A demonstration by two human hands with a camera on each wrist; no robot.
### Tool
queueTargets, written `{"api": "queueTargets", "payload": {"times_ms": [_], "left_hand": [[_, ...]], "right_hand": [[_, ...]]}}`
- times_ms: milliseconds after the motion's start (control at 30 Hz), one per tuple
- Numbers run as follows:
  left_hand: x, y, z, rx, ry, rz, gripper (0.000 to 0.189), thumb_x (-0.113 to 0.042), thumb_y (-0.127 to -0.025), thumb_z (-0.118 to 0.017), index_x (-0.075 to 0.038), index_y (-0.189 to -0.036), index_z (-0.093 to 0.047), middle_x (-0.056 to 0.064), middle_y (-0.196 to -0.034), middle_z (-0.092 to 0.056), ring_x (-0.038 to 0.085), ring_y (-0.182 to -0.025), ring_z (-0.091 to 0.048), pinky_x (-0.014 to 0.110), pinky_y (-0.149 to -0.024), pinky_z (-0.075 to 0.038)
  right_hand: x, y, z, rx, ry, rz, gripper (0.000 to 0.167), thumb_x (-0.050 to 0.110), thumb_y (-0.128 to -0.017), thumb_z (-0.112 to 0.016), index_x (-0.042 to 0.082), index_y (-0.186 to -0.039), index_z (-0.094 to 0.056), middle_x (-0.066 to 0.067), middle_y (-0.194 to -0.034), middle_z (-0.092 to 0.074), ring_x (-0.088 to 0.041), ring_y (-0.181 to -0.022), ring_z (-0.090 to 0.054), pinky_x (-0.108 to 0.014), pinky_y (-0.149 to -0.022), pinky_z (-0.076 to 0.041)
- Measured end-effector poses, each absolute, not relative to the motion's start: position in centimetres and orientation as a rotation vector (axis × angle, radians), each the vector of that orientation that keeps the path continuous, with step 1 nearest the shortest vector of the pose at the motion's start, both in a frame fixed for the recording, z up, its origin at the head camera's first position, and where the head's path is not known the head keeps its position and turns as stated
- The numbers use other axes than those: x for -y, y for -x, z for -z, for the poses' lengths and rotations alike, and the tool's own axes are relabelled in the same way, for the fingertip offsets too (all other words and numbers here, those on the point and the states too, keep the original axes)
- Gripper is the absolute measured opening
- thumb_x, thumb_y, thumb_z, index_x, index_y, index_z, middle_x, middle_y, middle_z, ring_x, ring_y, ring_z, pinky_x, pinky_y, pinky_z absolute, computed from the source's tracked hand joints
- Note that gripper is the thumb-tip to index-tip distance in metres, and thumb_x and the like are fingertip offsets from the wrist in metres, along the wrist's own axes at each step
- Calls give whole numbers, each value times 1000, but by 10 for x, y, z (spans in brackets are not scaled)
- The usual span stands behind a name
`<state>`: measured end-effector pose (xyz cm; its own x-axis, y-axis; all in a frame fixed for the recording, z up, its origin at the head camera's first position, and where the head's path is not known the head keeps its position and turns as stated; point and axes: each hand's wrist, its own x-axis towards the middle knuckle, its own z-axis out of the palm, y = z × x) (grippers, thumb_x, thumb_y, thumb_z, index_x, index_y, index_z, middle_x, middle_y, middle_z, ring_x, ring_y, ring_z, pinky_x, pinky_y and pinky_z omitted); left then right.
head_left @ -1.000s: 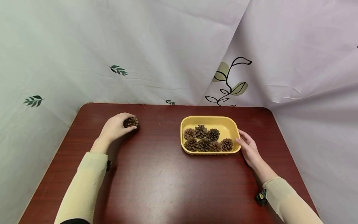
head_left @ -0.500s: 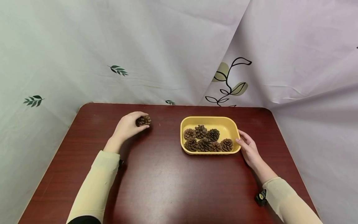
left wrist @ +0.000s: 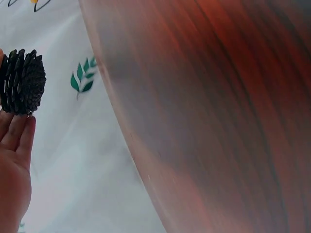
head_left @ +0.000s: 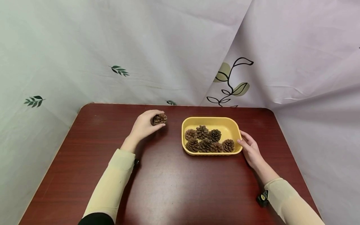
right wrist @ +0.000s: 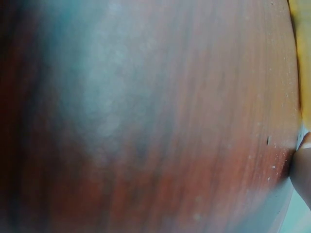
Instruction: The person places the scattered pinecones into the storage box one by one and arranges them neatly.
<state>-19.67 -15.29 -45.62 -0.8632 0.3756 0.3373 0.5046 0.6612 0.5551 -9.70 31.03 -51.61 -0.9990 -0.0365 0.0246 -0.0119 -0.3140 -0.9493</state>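
Note:
Between the thumb and fingers of my left hand (head_left: 142, 127) is a brown pine cone (head_left: 160, 119), held over the table to the left of a yellow plastic tray (head_left: 230, 127). In the left wrist view the same pine cone (left wrist: 25, 83) shows its scaly side above the fingers. My right hand (head_left: 251, 151) grips the tray's right end, thumb at the rim and fingers along the outer wall. Several pine cones (head_left: 206, 145) lie inside the tray, mostly along its near and left sides. The right wrist view catches just a strip of the yellow tray (right wrist: 305, 63).
The dark red wooden table (head_left: 171, 184) has its far edge against a white cloth backdrop (head_left: 157, 53) printed with leaves. A black wrist device (head_left: 262, 198) sits at the right sleeve cuff.
My left hand has moved steadily right across the table with the pine cone, coming closer to the tray. The right hand and the tray have stayed in place.

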Motion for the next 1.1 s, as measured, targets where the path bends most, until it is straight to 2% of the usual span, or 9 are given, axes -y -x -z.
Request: {"api": "queueTargets", "payload": {"times_ms": [500,1100], "left_hand": [[85,205,449,2581,863,1128,51,-22,-86,-90,-10,-132,-73,11,-133,-74,31,-129,-67,45,-116,-52],[1,199,441,2590,1046,1233,51,-29,-87,-90,-15,-133,-74,3,-134,-75,20,-129,-69,35,-116,-53]], "right_hand": [[-312,97,518,-1859,72,2512,41,-9,-107,-46,15,-136,-63,8,-129,-73,-1,-117,-67,-13,-96,-56],[-311,97,517,-1855,61,2520,41,-9,-106,-47,15,-135,-63,7,-127,-73,-3,-115,-68,-14,-95,-57]]}}
